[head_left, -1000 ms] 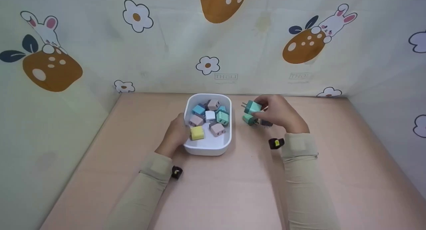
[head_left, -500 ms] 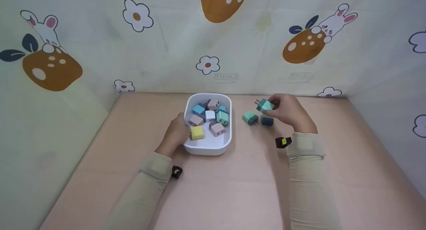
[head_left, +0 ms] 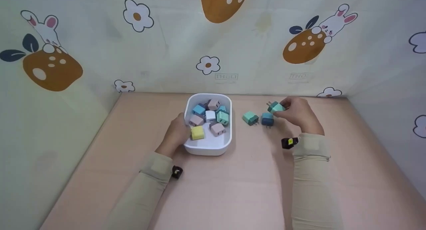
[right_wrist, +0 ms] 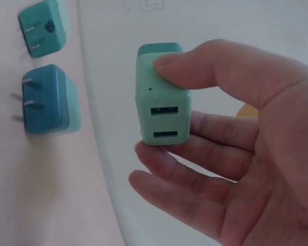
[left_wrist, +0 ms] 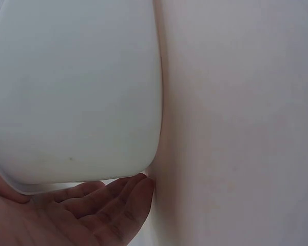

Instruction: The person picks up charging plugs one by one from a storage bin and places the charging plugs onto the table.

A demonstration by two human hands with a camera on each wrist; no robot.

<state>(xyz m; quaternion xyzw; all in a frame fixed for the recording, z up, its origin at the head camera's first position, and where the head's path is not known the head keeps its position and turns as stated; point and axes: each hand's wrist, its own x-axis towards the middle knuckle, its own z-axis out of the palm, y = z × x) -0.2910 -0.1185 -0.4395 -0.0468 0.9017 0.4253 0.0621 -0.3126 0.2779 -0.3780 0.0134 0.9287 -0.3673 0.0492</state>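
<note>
My right hand (head_left: 298,114) pinches a mint-green USB wall charger (head_left: 276,107) above the table. In the right wrist view its two USB ports face the camera, with the thumb on one side and fingers behind. To its left, a green charger (head_left: 250,118) and a blue charger (head_left: 267,119) lie on the table, metal prongs showing. My left hand (head_left: 177,131) holds the left side of a white plastic box (head_left: 208,150). In the left wrist view its fingers (left_wrist: 110,207) lie along the box's outer wall. Inside the box are several chargers: pink, blue, green, white and a yellow one (head_left: 197,132).
The table (head_left: 226,196) has a pale pink cover. Behind it hangs a patterned cloth wall (head_left: 173,50) with rabbits and flowers, which also runs along both sides. The box stands near the back edge.
My right hand has moved to the right with the green charger, uncovering the blue charger on the table. The left hand and the box have stayed in place.
</note>
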